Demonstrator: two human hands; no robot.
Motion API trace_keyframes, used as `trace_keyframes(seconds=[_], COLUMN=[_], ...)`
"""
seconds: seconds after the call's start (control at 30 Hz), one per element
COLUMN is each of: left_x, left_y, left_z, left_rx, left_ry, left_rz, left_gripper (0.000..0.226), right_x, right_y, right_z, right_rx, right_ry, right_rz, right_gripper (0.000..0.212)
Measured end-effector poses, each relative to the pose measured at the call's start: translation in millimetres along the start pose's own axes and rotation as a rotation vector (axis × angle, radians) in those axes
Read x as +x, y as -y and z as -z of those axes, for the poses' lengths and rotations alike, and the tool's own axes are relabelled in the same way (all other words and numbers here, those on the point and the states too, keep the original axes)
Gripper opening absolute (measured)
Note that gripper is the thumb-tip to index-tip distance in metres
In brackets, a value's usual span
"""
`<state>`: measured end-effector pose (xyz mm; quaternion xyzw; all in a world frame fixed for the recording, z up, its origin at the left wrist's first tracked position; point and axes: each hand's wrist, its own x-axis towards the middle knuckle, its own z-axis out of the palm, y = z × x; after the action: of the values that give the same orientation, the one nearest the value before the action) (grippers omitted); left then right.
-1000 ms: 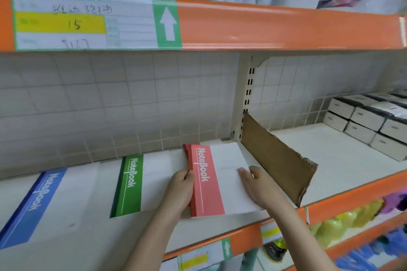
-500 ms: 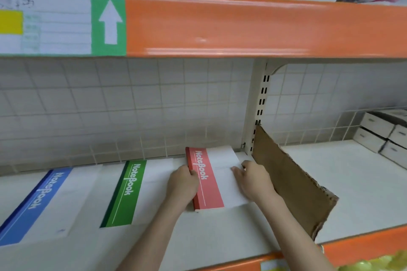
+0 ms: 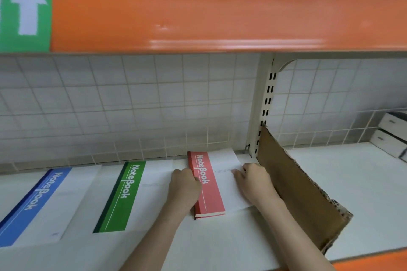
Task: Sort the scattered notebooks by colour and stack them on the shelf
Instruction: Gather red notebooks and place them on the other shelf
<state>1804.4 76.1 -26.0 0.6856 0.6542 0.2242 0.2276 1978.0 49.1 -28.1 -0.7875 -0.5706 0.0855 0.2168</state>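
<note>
A stack of red notebooks (image 3: 208,191) lies on the white shelf (image 3: 220,246), its far end near the tiled back wall. My left hand (image 3: 184,189) grips the stack's left spine edge, thumb on the cover. My right hand (image 3: 255,182) holds the right side, thumb on the white cover and fingers curled over the edge. A green notebook stack (image 3: 123,196) lies to the left. A blue notebook stack (image 3: 33,204) sits at the far left.
A brown cardboard divider (image 3: 301,191) stands on edge just right of my right hand, against the slotted upright post (image 3: 264,105). White boxes (image 3: 389,136) sit at the far right. An orange shelf front (image 3: 220,9) hangs low overhead.
Both hands have slid the red stack back along the shelf toward the tiled wall. The camera has moved closer and lower.
</note>
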Motion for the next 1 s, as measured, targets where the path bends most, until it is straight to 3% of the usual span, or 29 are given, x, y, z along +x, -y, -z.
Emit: trace_keyframes(seconds=[0.2, 0.37, 0.73, 0.87, 1.0], left_x=[2.0, 0.8, 0.2, -3.3, -4.6], left_y=[-0.4, -1.1, 0.7, -1.8, 0.4], left_z=[-1.4, -1.0, 1.9, 4.3, 5.3], left_rx=[0.033, 0.010, -0.018, -0.028, -0.060], left_ry=[0.015, 0.019, 0.057, 0.034, 0.092], left_rz=[-0.005, -0.013, 0.012, 0.000, -0.002], left_gripper=[0.021, 0.035, 0.035, 0.036, 0.036], right_x=[-3.2, -4.0, -0.1, -2.7, 0.6], right_y=[-0.5, -3.3, -3.8, -0.6, -4.1], right_z=[0.1, -2.1, -5.3, -5.4, -5.0], right_rx=[-0.028, 0.023, 0.115, 0.103, 0.118], right_ry=[-0.008, 0.016, 0.041, 0.037, 0.055], right_rz=[0.007, 0.005, -0.017, -0.026, -0.018], right_gripper=[0.032, 0.034, 0.033, 0.021, 0.033])
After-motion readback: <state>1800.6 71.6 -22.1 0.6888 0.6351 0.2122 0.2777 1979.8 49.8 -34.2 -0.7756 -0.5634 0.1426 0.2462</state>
